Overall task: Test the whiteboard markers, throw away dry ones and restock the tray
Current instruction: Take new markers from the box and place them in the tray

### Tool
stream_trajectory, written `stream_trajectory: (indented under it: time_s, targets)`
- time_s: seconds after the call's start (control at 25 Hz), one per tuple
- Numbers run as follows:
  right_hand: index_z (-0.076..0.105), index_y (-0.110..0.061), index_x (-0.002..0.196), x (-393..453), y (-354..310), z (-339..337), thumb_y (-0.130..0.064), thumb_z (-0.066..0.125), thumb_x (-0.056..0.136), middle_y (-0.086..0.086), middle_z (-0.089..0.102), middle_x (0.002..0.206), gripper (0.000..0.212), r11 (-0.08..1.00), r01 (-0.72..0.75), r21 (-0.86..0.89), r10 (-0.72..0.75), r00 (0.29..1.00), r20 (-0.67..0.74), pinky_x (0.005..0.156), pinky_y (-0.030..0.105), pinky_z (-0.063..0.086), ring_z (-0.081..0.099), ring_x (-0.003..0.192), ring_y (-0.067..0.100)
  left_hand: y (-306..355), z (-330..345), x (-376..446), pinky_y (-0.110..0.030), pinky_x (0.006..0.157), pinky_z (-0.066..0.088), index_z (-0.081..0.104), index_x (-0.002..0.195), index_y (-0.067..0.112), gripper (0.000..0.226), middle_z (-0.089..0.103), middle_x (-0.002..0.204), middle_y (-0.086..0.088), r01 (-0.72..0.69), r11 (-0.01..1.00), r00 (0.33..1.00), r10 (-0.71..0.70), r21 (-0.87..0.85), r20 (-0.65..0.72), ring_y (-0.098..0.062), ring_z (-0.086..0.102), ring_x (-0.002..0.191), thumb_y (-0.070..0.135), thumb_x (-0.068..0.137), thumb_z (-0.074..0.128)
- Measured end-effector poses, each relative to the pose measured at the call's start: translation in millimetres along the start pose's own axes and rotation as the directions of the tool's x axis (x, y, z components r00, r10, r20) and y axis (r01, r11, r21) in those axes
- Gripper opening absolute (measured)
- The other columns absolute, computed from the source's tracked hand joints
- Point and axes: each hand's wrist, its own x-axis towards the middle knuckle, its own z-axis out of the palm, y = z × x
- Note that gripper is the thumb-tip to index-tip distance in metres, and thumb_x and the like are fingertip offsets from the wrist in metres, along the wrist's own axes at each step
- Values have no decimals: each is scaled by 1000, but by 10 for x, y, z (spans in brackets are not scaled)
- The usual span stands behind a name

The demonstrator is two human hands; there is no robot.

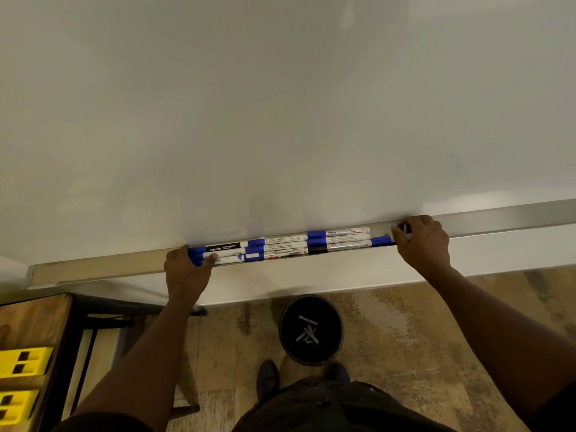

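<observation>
Both hands' grips bracketing trayed markers.

Office or classroom: wall whiteboard, marker tray, waste bin.

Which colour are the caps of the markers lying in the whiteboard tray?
Mostly blue caps; one black cap. The head view shows them.
</observation>
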Motion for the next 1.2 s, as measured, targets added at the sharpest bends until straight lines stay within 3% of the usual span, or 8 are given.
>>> stream_trajectory:
  time_s: [0.12,0.2,0.32,0.4,0.52,0.6,0.72,1.2]
  targets:
    - [58,-5,110,-62,-5,-3,-39,56,92,17,59,114,39,999,-21,37,25,991,-128,97,49,39,52,109,35,76,7,-57,-43,93,44,54,120,7,56,53,121,-17,-8,1000,1000,9,-26,10,-32,51,110,43,81,72]
    - [49,-6,123,-170,-66,29,-46,48,94,17,52,128,49,998,49,30,-44,986,-161,105,49,34,45,121,33,128,-29,-147,-45,92,44,52,124,4,57,52,124,-20,-32,999,999,32,12,-41,-34,50,112,42,85,69]
    - [29,-9,146,-429,-291,219,-53,34,97,14,30,154,67,963,261,-69,-263,964,-33,117,45,22,26,142,30,148,-14,-383,-49,94,46,47,130,1,58,51,128,-23,-221,955,949,258,199,-184,-38,50,116,45,92,55]
    - [9,-11,153,-591,-490,388,-57,27,98,9,7,161,73,904,405,-133,-395,913,99,119,42,10,6,148,25,167,50,-522,-48,105,40,39,140,4,67,42,141,-21,-354,888,914,395,293,-92,-35,40,131,52,93,43]
    - [-5,-13,153,-700,-702,577,-61,19,97,6,-10,161,77,856,484,-182,-441,867,230,120,39,0,-10,148,21,215,186,-590,-42,119,12,5,154,11,81,-1,162,-11,-486,783,872,465,389,153,-26,1,149,61,94,29]
    - [-6,-13,152,-695,-748,631,-63,14,95,6,-11,161,79,848,489,-207,-429,860,275,120,39,-2,-12,148,21,229,256,-587,-40,120,2,-7,153,15,83,-17,161,-5,-528,743,849,470,412,240,-20,-13,148,66,93,17]
    - [-7,-13,152,-668,-737,648,-64,11,94,5,-11,161,79,837,495,-233,-425,857,293,120,39,-1,-11,148,20,214,328,-574,-40,121,2,-10,153,16,86,-20,160,-2,-511,758,858,423,404,292,-17,-16,148,72,89,7]
    - [-7,-13,152,-610,-617,586,-65,9,93,3,-12,161,80,830,501,-244,-428,854,296,120,38,2,-11,148,20,130,302,-539,-37,119,-1,-13,152,17,93,-19,160,-2,-451,799,890,370,397,265,-20,-15,148,77,83,4]
